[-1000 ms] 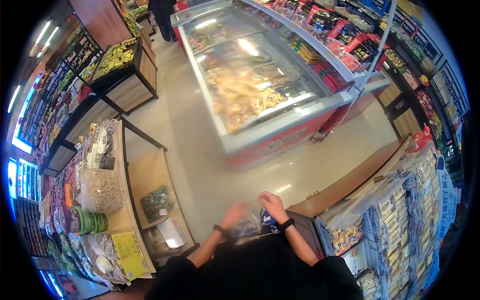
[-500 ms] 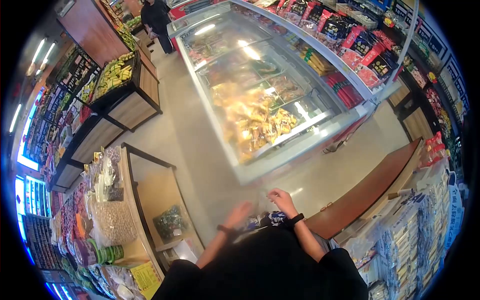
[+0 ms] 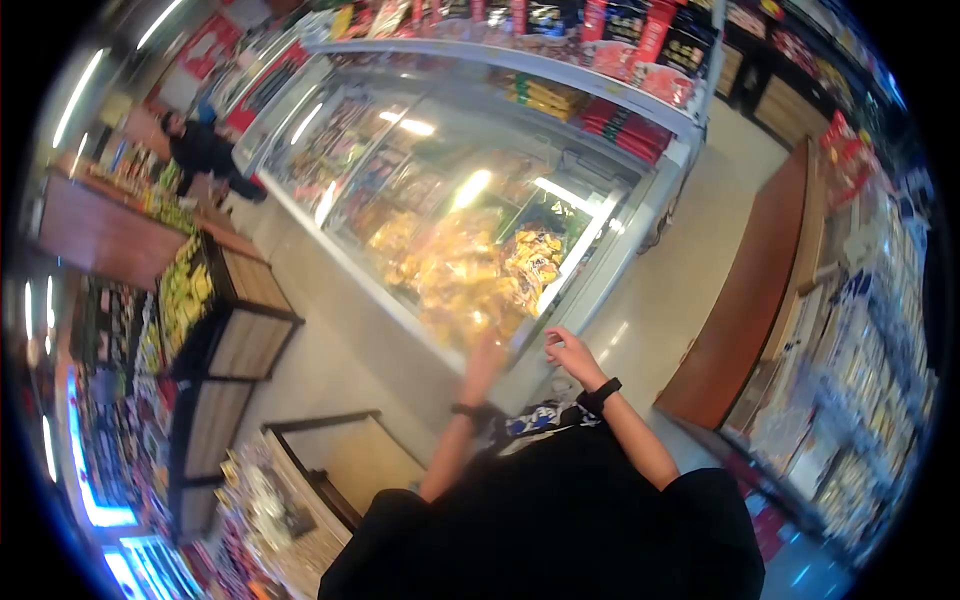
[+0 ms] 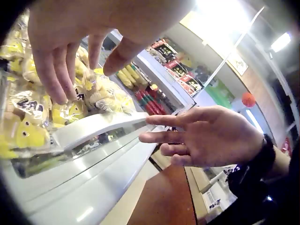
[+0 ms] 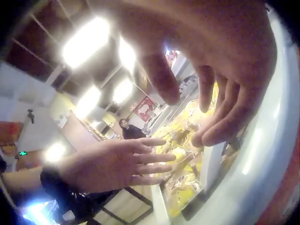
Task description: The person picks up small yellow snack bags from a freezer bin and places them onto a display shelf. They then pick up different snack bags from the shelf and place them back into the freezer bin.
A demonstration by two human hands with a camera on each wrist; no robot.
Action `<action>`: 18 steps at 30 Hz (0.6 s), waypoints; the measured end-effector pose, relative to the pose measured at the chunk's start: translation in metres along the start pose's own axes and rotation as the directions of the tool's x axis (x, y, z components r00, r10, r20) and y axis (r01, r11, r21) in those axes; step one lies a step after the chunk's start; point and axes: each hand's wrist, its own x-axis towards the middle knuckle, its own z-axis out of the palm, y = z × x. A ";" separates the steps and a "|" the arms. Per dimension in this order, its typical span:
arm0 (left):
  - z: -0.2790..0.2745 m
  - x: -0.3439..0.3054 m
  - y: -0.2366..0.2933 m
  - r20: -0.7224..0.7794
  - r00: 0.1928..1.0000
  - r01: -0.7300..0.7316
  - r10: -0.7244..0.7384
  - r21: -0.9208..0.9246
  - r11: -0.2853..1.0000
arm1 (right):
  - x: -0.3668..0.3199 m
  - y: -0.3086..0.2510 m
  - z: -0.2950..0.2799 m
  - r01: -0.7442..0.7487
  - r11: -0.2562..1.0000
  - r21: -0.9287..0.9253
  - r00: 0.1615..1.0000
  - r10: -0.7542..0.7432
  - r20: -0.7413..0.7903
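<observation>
Both hands hold nothing. The left hand (image 3: 484,366) is raised at the near edge of a glass-topped freezer (image 3: 352,268), fingers toward yellow snack packets (image 3: 470,275). To its right the right hand (image 3: 568,355) hangs in the air near the freezer's corner, its fingers slightly bent. In the left wrist view the left hand's fingers (image 4: 58,70) hang loosely over the yellow packets (image 4: 28,133), and the right hand (image 4: 213,136) has its fingers spread. The right wrist view shows the left hand (image 5: 112,164) with straight fingers. Whether either hand touches the freezer, I cannot tell.
On the left are a produce stand (image 3: 240,340) with bananas (image 3: 185,300) and a low wooden table (image 3: 300,490). A brown board (image 3: 745,300) and stacked packages (image 3: 860,400) stand at the right. A person in dark clothes (image 3: 205,155) is beyond the freezer's far left.
The head view has turned and the freezer now lies closer, under the hands. Both hands are a little higher in view, with the left hand reaching farther forward.
</observation>
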 end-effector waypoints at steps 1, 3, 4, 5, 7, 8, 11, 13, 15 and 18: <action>-0.006 0.022 -0.006 0.023 0.994 -0.110 0.108 0.157 0.981 | 0.003 -0.002 0.008 0.020 1.000 -0.024 0.999 -0.021 -0.030; -0.012 0.042 0.032 0.080 0.994 0.068 -0.072 0.060 0.996 | 0.019 0.007 0.026 0.087 0.994 -0.072 0.982 -0.097 -0.163; -0.010 0.053 0.048 0.110 0.981 0.160 -0.160 0.008 0.987 | 0.031 0.014 0.029 0.112 0.987 -0.118 0.964 -0.136 -0.229; -0.017 0.064 0.042 0.164 0.978 0.131 -0.130 0.007 0.991 | 0.037 0.020 0.034 0.159 0.979 -0.125 0.951 -0.186 -0.246; -0.027 0.087 0.034 0.278 0.960 0.043 -0.042 0.004 0.999 | 0.043 0.014 0.046 0.092 0.960 -0.266 0.937 -0.174 -0.302; -0.031 0.097 0.031 0.335 0.942 -0.012 0.012 -0.002 1.000 | 0.045 0.010 0.053 0.049 0.941 -0.334 0.931 -0.164 -0.327; -0.035 0.123 0.014 0.467 0.884 0.008 0.011 -0.039 0.999 | 0.047 0.011 0.072 -0.014 0.949 -0.315 0.879 -0.139 -0.457; -0.034 0.112 0.037 0.460 0.887 0.094 -0.045 -0.086 0.992 | 0.039 0.013 0.085 0.001 0.962 -0.273 0.843 -0.148 -0.516; -0.045 0.114 0.015 0.496 0.868 0.132 -0.036 -0.160 0.978 | 0.028 0.011 0.090 0.014 0.963 -0.270 0.845 -0.155 -0.512; -0.053 0.106 0.023 0.413 0.910 0.075 -0.033 -0.085 0.994 | 0.020 0.012 0.100 0.032 0.985 -0.171 0.838 -0.120 -0.532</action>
